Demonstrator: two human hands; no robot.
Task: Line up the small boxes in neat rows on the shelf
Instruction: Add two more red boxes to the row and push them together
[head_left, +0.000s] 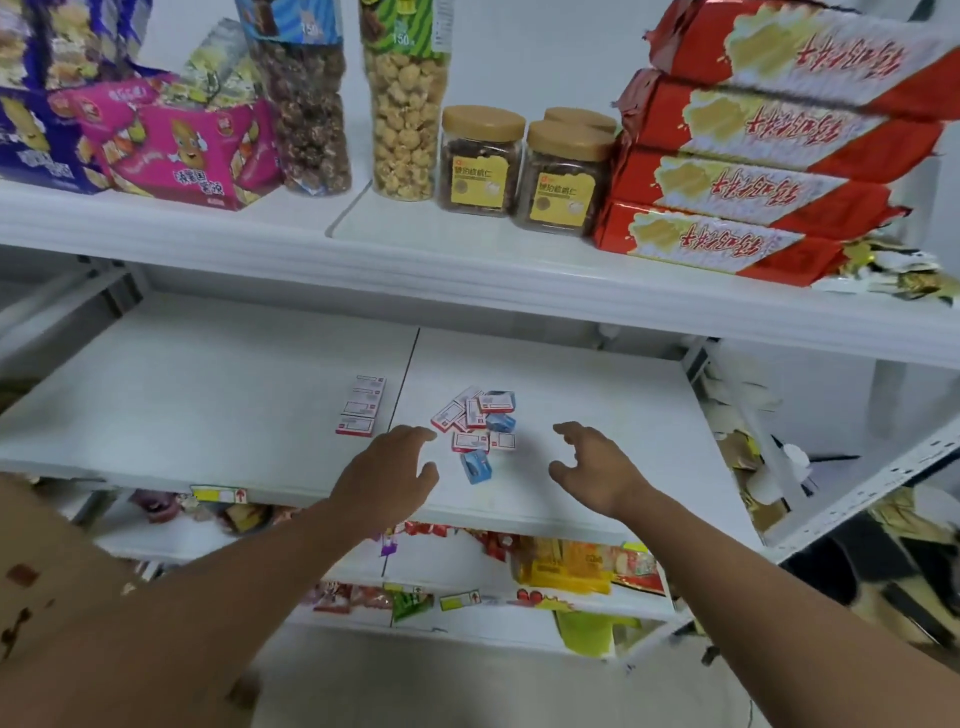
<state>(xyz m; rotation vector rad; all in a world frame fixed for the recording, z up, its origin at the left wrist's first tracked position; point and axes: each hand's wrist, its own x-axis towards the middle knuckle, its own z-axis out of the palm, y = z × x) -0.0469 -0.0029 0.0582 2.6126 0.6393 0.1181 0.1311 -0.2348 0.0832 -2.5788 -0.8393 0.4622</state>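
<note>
The white shelf (218, 395) gives you room: a short row (362, 405) is lined up left of the seam, while the loose pile of small boxes (478, 423) waits between your left hand (387, 475) and right hand (592, 467), both empty, fingers loosely spread.

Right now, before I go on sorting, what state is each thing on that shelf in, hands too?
Left hand: open, fingers loosely bent, holding nothing, beside the pile.
Right hand: open, fingers curved, holding nothing.
Row of boxes: lined up flat, left of the shelf seam.
Loose pile of boxes: jumbled, some tilted or overlapping.
Blue box: apart at the pile's front edge, askew.
Shelf: white, carrying both groups.
</note>
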